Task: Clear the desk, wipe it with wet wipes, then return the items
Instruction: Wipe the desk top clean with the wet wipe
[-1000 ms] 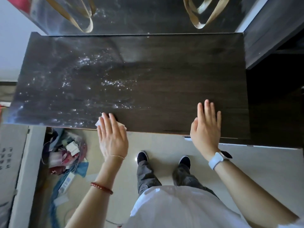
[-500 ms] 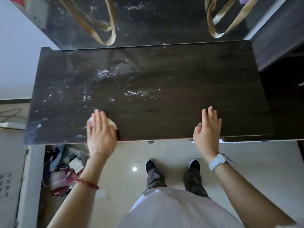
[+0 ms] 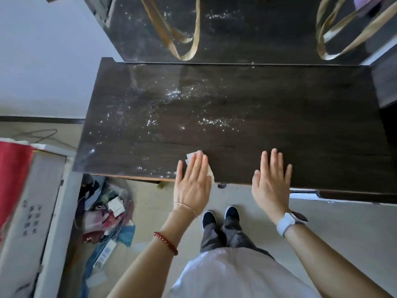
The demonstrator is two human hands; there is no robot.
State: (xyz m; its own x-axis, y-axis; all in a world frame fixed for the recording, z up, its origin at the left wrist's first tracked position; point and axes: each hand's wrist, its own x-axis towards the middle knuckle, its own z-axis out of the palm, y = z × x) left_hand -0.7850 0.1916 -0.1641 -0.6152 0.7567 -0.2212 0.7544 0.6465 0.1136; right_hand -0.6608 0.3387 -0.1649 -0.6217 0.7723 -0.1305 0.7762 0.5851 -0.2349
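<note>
Dark wood-grain table (image 3: 279, 108), surface streaked with glistening wet droplets across left and centre. At the near edge, a white wet wipe (image 3: 194, 156) lies flat under the left hand (image 3: 192, 186). Right hand (image 3: 271, 181) rests flat on the table beside it.

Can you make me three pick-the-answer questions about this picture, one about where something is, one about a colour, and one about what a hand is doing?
1. Where is the wet wipe?
A. On the floor
B. Under the left hand, near the desk's front edge
C. At the back of the desk

2. What colour is the bead bracelet on the left forearm?
A. Red
B. Green
C. Yellow

3. What is the right hand doing?
A. Gripping a cup
B. Making a fist in the air
C. Lying flat on the desk, fingers straight

Answers:
1. B: white corners of the wipe peek out beside the left hand's fingers at the front edge.
2. A: the beads are dark red.
3. C: the fingers are stretched out on the dark top and hold nothing.
</note>
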